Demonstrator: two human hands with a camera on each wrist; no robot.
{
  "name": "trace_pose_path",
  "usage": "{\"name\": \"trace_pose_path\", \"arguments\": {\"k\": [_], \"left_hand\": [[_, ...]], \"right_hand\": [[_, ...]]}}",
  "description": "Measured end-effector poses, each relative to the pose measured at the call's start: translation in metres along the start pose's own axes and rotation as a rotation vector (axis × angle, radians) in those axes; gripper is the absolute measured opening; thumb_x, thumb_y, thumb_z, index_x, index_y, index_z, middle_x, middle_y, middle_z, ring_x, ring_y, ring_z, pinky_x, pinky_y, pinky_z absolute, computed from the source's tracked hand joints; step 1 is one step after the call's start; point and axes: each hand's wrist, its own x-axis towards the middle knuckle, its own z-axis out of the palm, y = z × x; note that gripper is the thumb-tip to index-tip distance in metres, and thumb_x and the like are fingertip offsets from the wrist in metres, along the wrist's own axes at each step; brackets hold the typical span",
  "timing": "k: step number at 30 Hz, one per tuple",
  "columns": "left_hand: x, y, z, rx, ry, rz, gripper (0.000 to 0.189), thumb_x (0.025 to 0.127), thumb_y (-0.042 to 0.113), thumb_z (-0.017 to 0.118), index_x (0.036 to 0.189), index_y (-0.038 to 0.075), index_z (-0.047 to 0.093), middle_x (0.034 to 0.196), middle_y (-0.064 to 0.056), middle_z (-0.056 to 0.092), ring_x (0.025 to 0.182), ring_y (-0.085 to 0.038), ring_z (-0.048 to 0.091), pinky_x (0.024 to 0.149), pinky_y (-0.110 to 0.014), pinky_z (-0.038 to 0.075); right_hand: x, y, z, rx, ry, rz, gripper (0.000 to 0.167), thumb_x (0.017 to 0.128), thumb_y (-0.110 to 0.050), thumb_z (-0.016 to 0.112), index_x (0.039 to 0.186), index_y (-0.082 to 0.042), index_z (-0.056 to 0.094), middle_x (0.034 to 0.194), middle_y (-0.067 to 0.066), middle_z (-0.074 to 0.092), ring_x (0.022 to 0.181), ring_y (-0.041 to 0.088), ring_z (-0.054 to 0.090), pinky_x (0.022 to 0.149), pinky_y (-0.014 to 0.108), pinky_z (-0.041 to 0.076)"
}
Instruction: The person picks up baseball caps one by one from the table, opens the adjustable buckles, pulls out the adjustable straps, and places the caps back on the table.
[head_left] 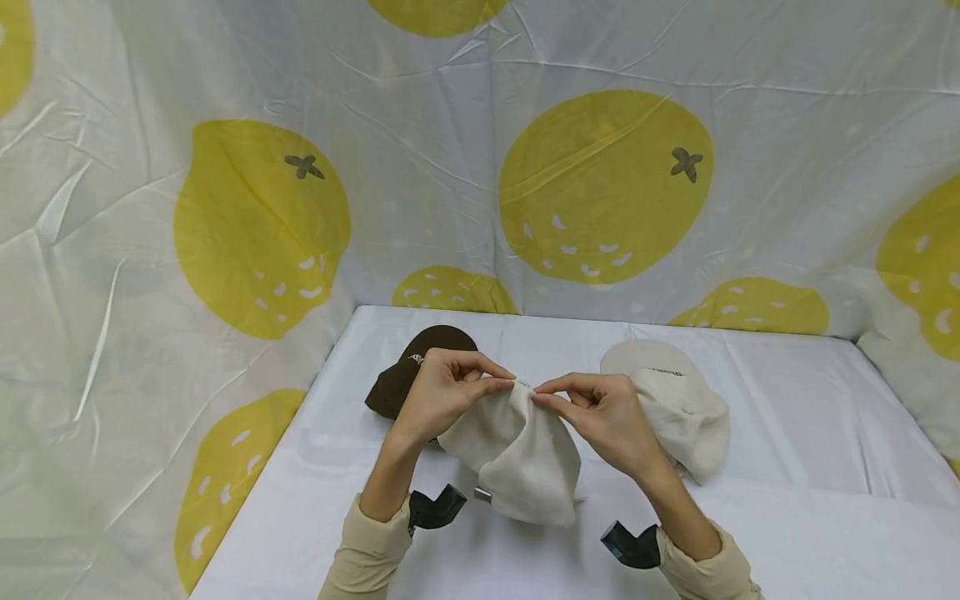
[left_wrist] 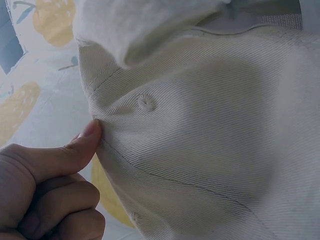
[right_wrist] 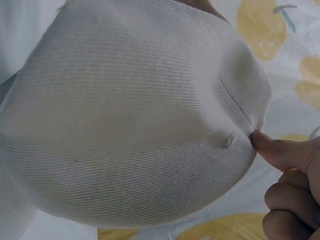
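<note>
A cream baseball cap [head_left: 525,458] hangs between my two hands, its crown fabric drooping in folds above the white table. Thumb and forefinger of my left hand [head_left: 457,387] pinch its upper edge on the left. On the other side, my right hand [head_left: 603,412] pinches the same edge a short way off. In the left wrist view the ribbed cap cloth [left_wrist: 200,115] shows seams and a stitched eyelet, with the left thumb [left_wrist: 85,145] on a seam. The right wrist view has the right thumb [right_wrist: 272,145] pressed at a puckered seam near another eyelet. The cap's brim is hard to make out.
Behind my left hand lies a dark brown cap [head_left: 435,342] with light lettering. Another cream cap [head_left: 682,417] with small dark lettering lies behind my right hand. Both are on the white-covered table [head_left: 795,433]. Lemon-print curtains [head_left: 420,167] hang at the back and sides.
</note>
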Motion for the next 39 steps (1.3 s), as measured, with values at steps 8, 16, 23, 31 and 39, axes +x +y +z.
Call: {"name": "trace_pose_path", "arguments": {"k": [8, 16, 23, 31, 39], "left_hand": [[0.0, 0.0, 0.002, -0.01, -0.005, 0.005, 0.005, 0.084, 0.005, 0.084, 0.088, 0.008, 0.084, 0.047, 0.002, 0.042, 0.051, -0.004, 0.024, 0.051, -0.02, 0.023], [0.001, 0.002, 0.005, -0.014, -0.008, 0.013, 0.006, 0.084, 0.006, 0.084, 0.088, 0.011, 0.084, 0.047, 0.004, 0.039, 0.051, -0.005, 0.023, 0.052, -0.021, 0.023], [0.001, 0.004, 0.007, -0.019, -0.009, 0.015, 0.008, 0.085, 0.003, 0.083, 0.089, 0.011, 0.084, 0.047, 0.003, 0.041, 0.052, -0.005, 0.024, 0.054, -0.021, 0.026], [0.008, 0.006, 0.012, -0.018, -0.008, 0.008, 0.006, 0.084, 0.005, 0.084, 0.088, 0.01, 0.084, 0.046, 0.003, 0.038, 0.051, -0.006, 0.023, 0.054, -0.022, 0.027], [0.023, 0.011, 0.009, 0.027, 0.005, 0.018, 0.006, 0.085, 0.006, 0.084, 0.088, 0.011, 0.084, 0.048, 0.003, 0.034, 0.051, -0.006, 0.023, 0.054, -0.022, 0.027]], "right_hand": [[0.0, 0.001, -0.003, 0.015, -0.014, -0.011, 0.008, 0.088, -0.009, 0.082, 0.091, -0.016, 0.083, 0.049, -0.003, 0.031, 0.049, -0.002, 0.024, 0.044, 0.024, 0.022], [0.0, 0.0, -0.008, 0.016, -0.019, 0.005, 0.009, 0.089, -0.01, 0.082, 0.091, -0.018, 0.083, 0.049, -0.004, 0.031, 0.048, -0.001, 0.023, 0.043, 0.026, 0.021], [0.001, -0.003, -0.014, 0.0, -0.009, 0.005, 0.009, 0.089, -0.011, 0.081, 0.091, -0.019, 0.082, 0.049, -0.003, 0.029, 0.049, -0.002, 0.023, 0.043, 0.027, 0.021], [0.008, -0.001, -0.023, -0.066, -0.007, 0.042, 0.008, 0.089, -0.015, 0.083, 0.09, -0.022, 0.082, 0.051, -0.005, 0.029, 0.051, 0.0, 0.024, 0.045, 0.026, 0.025], [0.026, 0.001, -0.031, -0.116, -0.024, -0.017, 0.008, 0.09, -0.013, 0.081, 0.092, -0.021, 0.083, 0.051, -0.006, 0.031, 0.05, 0.001, 0.024, 0.045, 0.025, 0.023]]}}
